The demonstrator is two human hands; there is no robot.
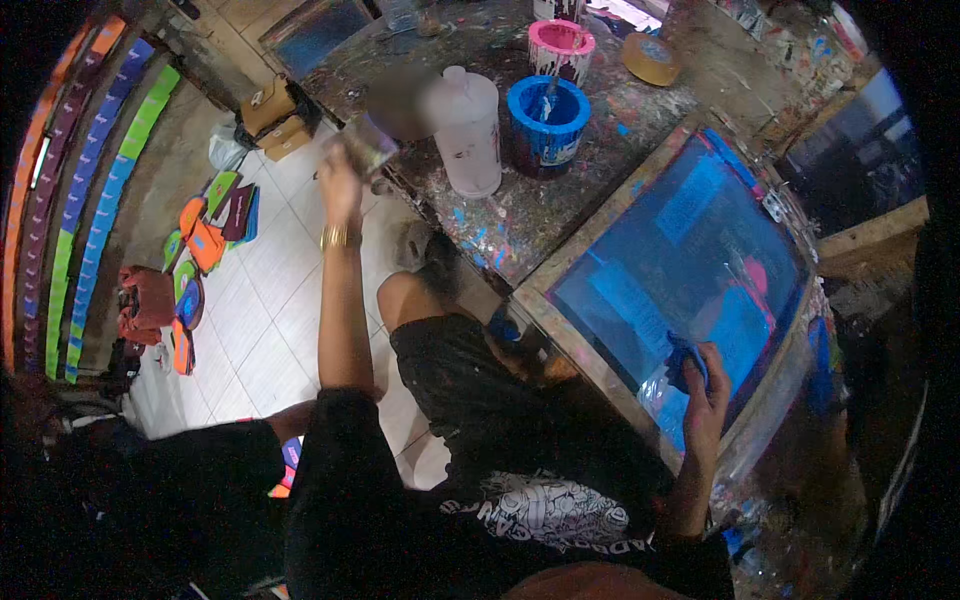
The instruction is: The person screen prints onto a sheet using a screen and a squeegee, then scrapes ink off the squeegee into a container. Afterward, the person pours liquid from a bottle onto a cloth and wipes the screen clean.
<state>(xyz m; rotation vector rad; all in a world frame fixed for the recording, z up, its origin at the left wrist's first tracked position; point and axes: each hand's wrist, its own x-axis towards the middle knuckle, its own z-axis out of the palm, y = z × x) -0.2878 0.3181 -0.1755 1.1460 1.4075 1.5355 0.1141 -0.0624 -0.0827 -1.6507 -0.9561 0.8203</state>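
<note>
My left hand [340,175], with a gold watch on the wrist, is raised at the table's left edge, closed on a blurred, shiny thing I cannot make out. Near it stands a translucent plastic bottle [467,135]. My right hand [705,400] grips a crumpled blue cloth [690,355] against the lower part of a wood-framed printing screen [680,260], whose mesh has blue patches and a pink mark.
On the paint-stained table [500,230] stand a blue bucket [548,130], a pink-rimmed bucket [562,50] and a tape roll [650,58]. At left are colourful strips [150,110], several printed pieces [205,240] on the tiled floor, and cardboard boxes [270,120].
</note>
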